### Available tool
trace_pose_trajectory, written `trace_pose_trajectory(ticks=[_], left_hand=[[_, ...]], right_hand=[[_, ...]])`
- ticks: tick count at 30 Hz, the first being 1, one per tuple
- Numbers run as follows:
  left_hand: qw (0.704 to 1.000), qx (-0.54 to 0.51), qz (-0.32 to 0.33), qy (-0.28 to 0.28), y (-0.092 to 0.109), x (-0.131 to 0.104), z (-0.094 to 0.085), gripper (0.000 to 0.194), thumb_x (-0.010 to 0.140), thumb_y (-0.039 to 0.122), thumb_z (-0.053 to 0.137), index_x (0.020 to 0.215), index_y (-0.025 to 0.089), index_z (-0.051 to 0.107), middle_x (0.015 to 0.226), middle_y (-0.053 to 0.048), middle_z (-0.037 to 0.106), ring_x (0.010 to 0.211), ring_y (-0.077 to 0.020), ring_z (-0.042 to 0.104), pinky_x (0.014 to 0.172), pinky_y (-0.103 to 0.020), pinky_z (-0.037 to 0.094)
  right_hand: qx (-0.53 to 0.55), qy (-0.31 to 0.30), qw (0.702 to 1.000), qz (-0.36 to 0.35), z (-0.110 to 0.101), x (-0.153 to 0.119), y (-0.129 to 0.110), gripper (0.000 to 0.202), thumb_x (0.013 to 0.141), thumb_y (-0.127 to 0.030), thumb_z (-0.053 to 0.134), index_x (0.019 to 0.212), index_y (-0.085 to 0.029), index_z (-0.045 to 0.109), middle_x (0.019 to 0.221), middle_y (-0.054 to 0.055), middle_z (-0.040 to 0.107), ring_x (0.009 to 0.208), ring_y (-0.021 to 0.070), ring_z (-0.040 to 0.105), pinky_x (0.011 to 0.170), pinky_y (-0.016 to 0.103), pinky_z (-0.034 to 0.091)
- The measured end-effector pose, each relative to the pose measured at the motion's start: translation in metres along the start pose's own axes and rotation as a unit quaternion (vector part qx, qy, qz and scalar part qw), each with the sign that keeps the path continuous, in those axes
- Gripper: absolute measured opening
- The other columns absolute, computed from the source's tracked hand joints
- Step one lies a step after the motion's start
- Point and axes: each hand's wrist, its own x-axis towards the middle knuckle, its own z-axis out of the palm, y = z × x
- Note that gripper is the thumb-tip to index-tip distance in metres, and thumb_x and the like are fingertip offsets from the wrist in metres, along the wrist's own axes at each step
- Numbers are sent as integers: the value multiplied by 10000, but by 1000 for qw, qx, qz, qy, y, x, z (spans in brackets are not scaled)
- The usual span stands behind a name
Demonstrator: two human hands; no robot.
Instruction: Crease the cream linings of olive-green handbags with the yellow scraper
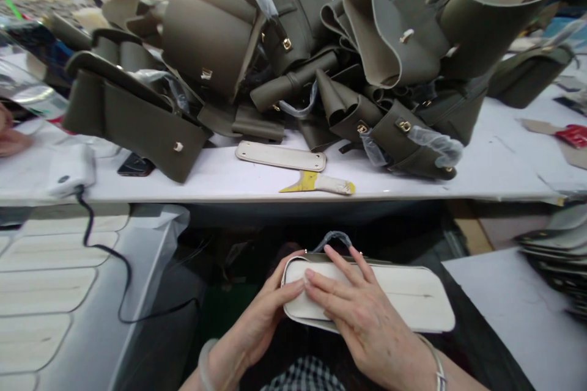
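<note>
Head view: white panel (408,296) held in front of the table (509,162).
Left hand (263,311) grips its left end, thumb on top; right hand (362,311) lies palm-down across it, fingers spread. Bags (206,36) crowd the table, some gaping.

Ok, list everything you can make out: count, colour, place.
Held piece: one, white-faced, between both hands
Bags and bag parts: many, olive-grey, heaped on table
Table: one, white, ahead
Strip: one, off-white, table centre
Tool: one, yellow and whitish, front edge
Phone: one, dark, table left
Device: one, white, black cable, left
Panels: several, cream, lower left
Stacked pieces: several, dark and pale, right
Co-worker's hand: one, left edge
Left hand, right hand: bare, on held piece
</note>
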Motion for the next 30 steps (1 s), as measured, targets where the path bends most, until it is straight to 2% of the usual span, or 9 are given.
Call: trace_pose_trajectory(ticks=[3,6,9,12,14,18,23,26,30], left_hand=[[995,69,12,71,8,-3,18,563,830,328,718,1353,259,519,1335,-77,624,1249,-300,554,1047,-401,422],[989,102,27,104,7,-2,24,554,833,393,704,1338,266,517,1336,-72,617,1233,-294,561,992,-374,461],[985,128,25,110,4,-1,24,568,820,424,697,1333,256,518,1290,-80,637,1156,-301,598,894,-360,502],[982,138,29,129,5,-1,25,584,790,442,710,1309,231,543,1245,-86,656,1091,-289,616,834,-329,506],[980,137,28,140,6,-1,27,604,770,452,722,1304,225,552,1231,-86,663,1074,-283,617,823,-319,504],[979,137,24,147,7,-1,28,630,752,467,735,1308,233,554,1227,-82,667,1090,-293,614,850,-336,502],[973,161,31,159,3,2,23,608,762,471,734,1305,253,569,1291,-74,643,1162,-304,590,930,-351,472],[974,159,32,159,1,2,22,605,771,470,730,1314,258,567,1299,-75,640,1166,-304,593,935,-354,472],[974,151,35,163,1,1,23,624,750,478,740,1306,247,575,1262,-80,660,1116,-303,617,887,-344,492]], right_hand=[[51,10,998,18,0,2,-3,600,869,8,457,1384,-289,533,1443,4,535,1477,290,219,1173,663,181],[153,39,985,65,2,4,-3,428,869,-15,526,1163,-274,698,1306,29,651,1431,289,340,1170,665,169],[319,112,933,124,0,3,4,218,841,-94,645,938,-252,759,1066,38,758,1257,284,567,1168,625,232],[371,190,896,154,-11,1,22,194,843,-190,677,1016,-242,748,1106,56,743,1185,259,619,1093,500,421],[301,183,922,158,-22,2,38,217,834,-206,691,1044,-234,742,1123,61,728,1163,250,619,999,413,500],[171,63,978,104,-37,11,60,135,860,-185,662,961,-209,748,933,31,733,867,181,674,783,287,531],[93,-29,995,-34,-43,23,64,281,956,-144,444,865,-156,709,874,62,684,789,157,622,703,252,487],[59,-41,994,-80,-41,27,66,280,935,-126,424,799,-150,667,811,67,650,744,165,579,659,261,457],[23,18,996,-88,-32,34,74,285,907,-117,408,702,-163,601,682,43,580,640,159,505,590,276,392]])
